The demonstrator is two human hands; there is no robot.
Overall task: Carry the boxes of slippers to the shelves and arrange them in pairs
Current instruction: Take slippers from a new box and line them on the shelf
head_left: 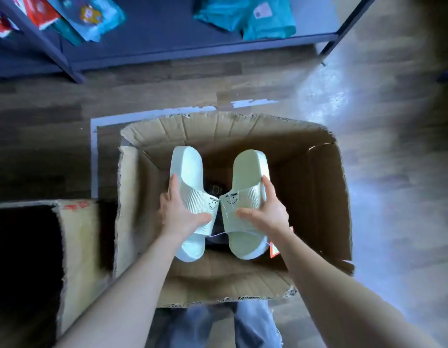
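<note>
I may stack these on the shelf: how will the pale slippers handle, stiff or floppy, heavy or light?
Probably light: each hand holds one slipper by the strap alone. The thick soles stay straight, so likely fairly stiff. A thin thread joins them, so they would move together.

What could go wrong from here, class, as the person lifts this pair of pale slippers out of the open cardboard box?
1. A thin string ties the left slipper to the right slipper; pulling the hands apart might snap it or jerk one loose.
2. The orange tag dangles near the box flap and could snag.
3. Each hand's grip is on the strap only, so a slipper might tilt and slip.
</note>
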